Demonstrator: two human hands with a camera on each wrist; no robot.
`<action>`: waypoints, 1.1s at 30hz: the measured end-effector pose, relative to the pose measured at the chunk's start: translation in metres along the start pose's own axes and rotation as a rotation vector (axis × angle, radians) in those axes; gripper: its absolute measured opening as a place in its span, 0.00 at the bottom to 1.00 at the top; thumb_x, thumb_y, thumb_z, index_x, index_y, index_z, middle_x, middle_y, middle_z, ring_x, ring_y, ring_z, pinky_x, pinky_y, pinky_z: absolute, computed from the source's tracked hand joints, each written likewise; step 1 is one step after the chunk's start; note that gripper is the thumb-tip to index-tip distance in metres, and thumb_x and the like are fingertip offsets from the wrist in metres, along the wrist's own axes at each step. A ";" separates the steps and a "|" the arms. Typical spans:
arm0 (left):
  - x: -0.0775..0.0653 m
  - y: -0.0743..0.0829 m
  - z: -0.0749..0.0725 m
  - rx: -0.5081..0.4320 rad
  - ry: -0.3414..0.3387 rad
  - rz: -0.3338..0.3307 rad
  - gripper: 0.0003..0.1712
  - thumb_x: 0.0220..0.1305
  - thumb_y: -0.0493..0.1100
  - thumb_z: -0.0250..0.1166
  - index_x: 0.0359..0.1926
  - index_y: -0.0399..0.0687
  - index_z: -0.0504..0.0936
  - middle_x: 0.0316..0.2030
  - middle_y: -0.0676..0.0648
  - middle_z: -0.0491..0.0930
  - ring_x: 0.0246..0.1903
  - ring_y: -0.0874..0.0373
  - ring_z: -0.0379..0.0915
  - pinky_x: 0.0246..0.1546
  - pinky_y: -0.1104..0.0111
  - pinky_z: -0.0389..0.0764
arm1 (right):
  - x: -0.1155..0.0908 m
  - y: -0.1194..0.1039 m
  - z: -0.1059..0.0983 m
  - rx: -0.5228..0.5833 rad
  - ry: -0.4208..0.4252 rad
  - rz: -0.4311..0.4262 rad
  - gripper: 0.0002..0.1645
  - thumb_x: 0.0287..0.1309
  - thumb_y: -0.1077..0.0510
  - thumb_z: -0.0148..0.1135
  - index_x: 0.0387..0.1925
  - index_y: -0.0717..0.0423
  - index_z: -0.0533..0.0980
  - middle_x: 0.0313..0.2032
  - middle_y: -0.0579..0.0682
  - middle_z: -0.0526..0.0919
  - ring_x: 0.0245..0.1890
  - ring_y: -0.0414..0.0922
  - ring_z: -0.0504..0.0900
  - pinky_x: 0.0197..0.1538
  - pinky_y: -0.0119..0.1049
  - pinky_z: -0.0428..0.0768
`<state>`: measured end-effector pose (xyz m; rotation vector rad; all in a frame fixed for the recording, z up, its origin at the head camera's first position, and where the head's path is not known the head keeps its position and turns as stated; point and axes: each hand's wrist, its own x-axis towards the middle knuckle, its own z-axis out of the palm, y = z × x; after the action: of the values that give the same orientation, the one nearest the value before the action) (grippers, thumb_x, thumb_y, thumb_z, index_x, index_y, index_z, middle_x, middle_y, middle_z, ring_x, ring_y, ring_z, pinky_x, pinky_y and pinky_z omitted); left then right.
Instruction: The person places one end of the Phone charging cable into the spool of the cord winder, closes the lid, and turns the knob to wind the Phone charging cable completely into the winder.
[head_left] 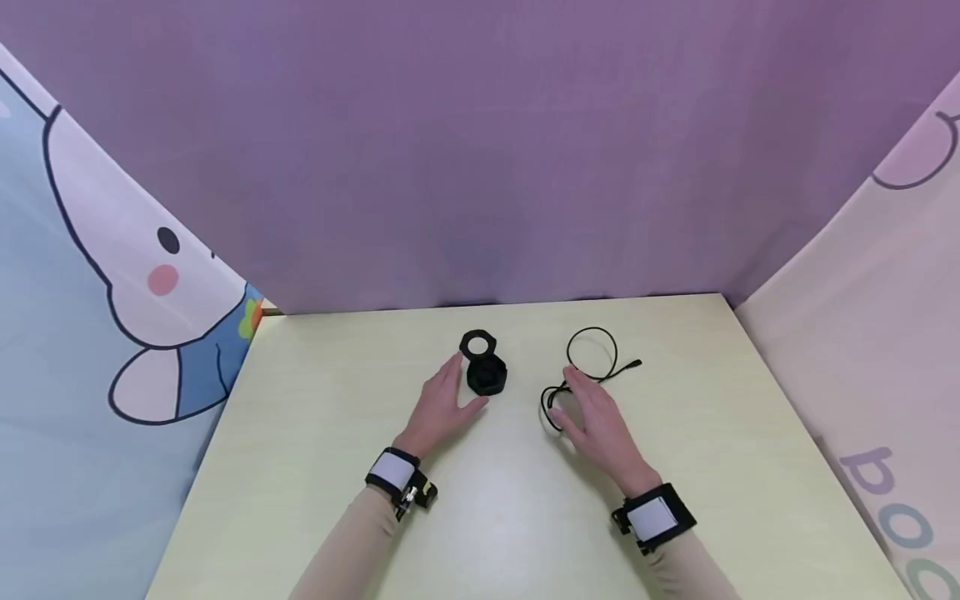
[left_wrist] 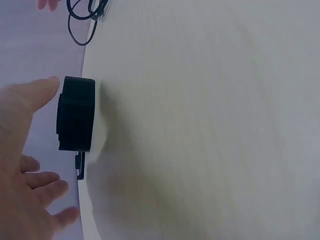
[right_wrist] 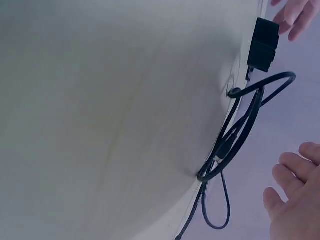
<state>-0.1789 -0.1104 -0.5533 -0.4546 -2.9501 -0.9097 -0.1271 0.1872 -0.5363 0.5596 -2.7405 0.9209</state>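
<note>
A small black octagonal case (head_left: 487,376) lies on the table, its lid (head_left: 477,344) with a round hole flipped back on the far side. Beside it my left hand (head_left: 442,410) spreads thumb and fingers around its left and near sides, gripping nothing. In the left wrist view the case (left_wrist: 77,114) stands between thumb and fingers. To the right lies a coiled black cable (head_left: 617,350) with a plug at one end. My right hand (head_left: 603,425) hovers over the cable's near coil, fingers extended; the right wrist view shows the cable (right_wrist: 245,125) apart from the fingers.
The pale wooden table (head_left: 315,500) reaches back to a purple curtain (head_left: 480,167). Cartoon-printed cloth (head_left: 60,467) hangs on the left, and a pale lettered cloth (head_left: 885,350) on the right. Each wrist wears a strap with a small camera.
</note>
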 end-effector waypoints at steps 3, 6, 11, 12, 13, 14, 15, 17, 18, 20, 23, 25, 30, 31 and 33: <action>0.004 0.001 0.003 -0.036 -0.021 -0.014 0.57 0.67 0.62 0.69 0.80 0.35 0.51 0.77 0.33 0.58 0.76 0.40 0.56 0.75 0.51 0.60 | 0.000 -0.004 0.002 0.008 -0.005 -0.003 0.44 0.72 0.48 0.62 0.76 0.68 0.59 0.75 0.66 0.63 0.75 0.64 0.61 0.74 0.64 0.58; 0.008 0.002 0.006 -0.063 -0.028 -0.022 0.58 0.66 0.62 0.70 0.81 0.37 0.51 0.77 0.34 0.58 0.76 0.40 0.56 0.75 0.50 0.60 | 0.001 -0.007 0.001 0.029 -0.003 -0.007 0.44 0.72 0.49 0.63 0.77 0.67 0.59 0.75 0.65 0.63 0.75 0.64 0.61 0.74 0.63 0.58; 0.014 0.004 0.008 -0.102 -0.004 -0.020 0.57 0.62 0.59 0.74 0.79 0.36 0.54 0.76 0.34 0.60 0.75 0.40 0.57 0.75 0.51 0.61 | 0.004 -0.012 0.001 0.044 -0.003 -0.014 0.43 0.72 0.49 0.63 0.76 0.67 0.60 0.75 0.64 0.63 0.75 0.62 0.62 0.74 0.61 0.60; 0.015 0.004 0.009 -0.105 -0.005 -0.021 0.57 0.62 0.58 0.75 0.79 0.36 0.55 0.76 0.34 0.60 0.75 0.40 0.58 0.75 0.51 0.61 | 0.004 -0.013 0.001 0.045 -0.005 -0.013 0.42 0.72 0.49 0.63 0.76 0.67 0.60 0.75 0.64 0.64 0.75 0.62 0.62 0.75 0.60 0.60; 0.016 0.004 0.011 -0.108 -0.005 -0.023 0.57 0.61 0.57 0.75 0.79 0.36 0.56 0.76 0.35 0.61 0.75 0.40 0.58 0.75 0.51 0.61 | 0.005 -0.014 0.002 0.050 -0.008 -0.009 0.42 0.72 0.48 0.63 0.76 0.66 0.60 0.75 0.64 0.64 0.75 0.61 0.63 0.75 0.59 0.60; 0.017 0.005 0.012 -0.112 -0.003 -0.024 0.57 0.61 0.57 0.76 0.79 0.35 0.56 0.75 0.34 0.61 0.74 0.39 0.59 0.74 0.51 0.62 | 0.005 -0.014 0.002 0.050 -0.008 -0.010 0.42 0.72 0.48 0.63 0.76 0.66 0.60 0.75 0.64 0.64 0.75 0.62 0.63 0.75 0.59 0.60; 0.018 0.005 0.013 -0.113 -0.006 -0.030 0.57 0.60 0.57 0.77 0.79 0.36 0.57 0.75 0.35 0.62 0.74 0.39 0.60 0.74 0.51 0.62 | 0.004 -0.015 0.003 0.052 -0.012 -0.010 0.42 0.72 0.48 0.63 0.76 0.66 0.60 0.75 0.64 0.64 0.75 0.62 0.63 0.75 0.58 0.60; 0.020 0.006 0.016 -0.115 -0.008 -0.044 0.57 0.60 0.57 0.77 0.78 0.36 0.58 0.74 0.35 0.63 0.73 0.39 0.61 0.73 0.51 0.64 | 0.004 -0.017 0.004 0.057 -0.020 -0.013 0.42 0.72 0.48 0.63 0.76 0.66 0.60 0.75 0.64 0.64 0.75 0.62 0.63 0.75 0.58 0.60; 0.021 0.006 0.017 -0.119 -0.007 -0.049 0.56 0.59 0.57 0.77 0.78 0.36 0.59 0.73 0.35 0.64 0.72 0.39 0.62 0.73 0.51 0.65 | 0.004 -0.017 0.004 0.058 -0.022 -0.016 0.42 0.72 0.48 0.62 0.76 0.66 0.60 0.75 0.64 0.64 0.75 0.62 0.63 0.75 0.59 0.60; 0.022 0.007 0.019 -0.122 -0.005 -0.058 0.56 0.59 0.57 0.77 0.77 0.36 0.60 0.72 0.35 0.65 0.71 0.39 0.63 0.72 0.51 0.65 | 0.004 -0.018 0.006 0.056 -0.026 -0.022 0.42 0.72 0.48 0.62 0.76 0.66 0.60 0.75 0.64 0.63 0.75 0.63 0.63 0.75 0.60 0.60; 0.025 0.007 0.022 -0.123 0.002 -0.059 0.54 0.59 0.57 0.78 0.76 0.36 0.62 0.69 0.36 0.67 0.70 0.40 0.65 0.72 0.53 0.66 | 0.004 -0.020 0.007 0.061 -0.030 -0.025 0.42 0.72 0.48 0.63 0.76 0.66 0.60 0.75 0.64 0.63 0.75 0.63 0.63 0.74 0.61 0.61; 0.026 0.007 0.023 -0.126 0.009 -0.061 0.53 0.59 0.56 0.78 0.76 0.35 0.64 0.68 0.36 0.68 0.69 0.41 0.66 0.71 0.53 0.67 | 0.005 -0.022 0.008 0.067 -0.033 -0.028 0.42 0.72 0.48 0.63 0.76 0.66 0.60 0.75 0.65 0.64 0.75 0.63 0.63 0.74 0.61 0.61; 0.028 0.009 0.024 -0.141 0.015 -0.081 0.51 0.58 0.55 0.79 0.74 0.35 0.66 0.65 0.35 0.69 0.67 0.42 0.68 0.70 0.54 0.69 | 0.007 -0.029 0.009 0.091 -0.053 -0.019 0.42 0.73 0.48 0.61 0.77 0.65 0.60 0.75 0.63 0.64 0.75 0.62 0.62 0.75 0.58 0.60; 0.028 0.009 0.024 -0.142 0.014 -0.084 0.51 0.58 0.55 0.79 0.74 0.34 0.66 0.65 0.35 0.69 0.66 0.42 0.68 0.70 0.54 0.69 | 0.007 -0.030 0.010 0.098 -0.057 -0.015 0.42 0.74 0.48 0.61 0.77 0.64 0.59 0.76 0.63 0.63 0.76 0.61 0.62 0.76 0.58 0.60; 0.028 0.010 0.024 -0.147 0.017 -0.084 0.51 0.58 0.53 0.79 0.73 0.33 0.67 0.65 0.35 0.69 0.66 0.42 0.68 0.70 0.54 0.69 | 0.009 -0.033 0.011 0.117 -0.068 0.004 0.41 0.74 0.47 0.60 0.77 0.64 0.59 0.76 0.62 0.63 0.76 0.60 0.61 0.76 0.57 0.60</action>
<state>-0.2010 -0.0819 -0.5646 -0.3266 -2.9185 -1.1389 -0.1222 0.1541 -0.5245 0.6171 -2.7619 1.0885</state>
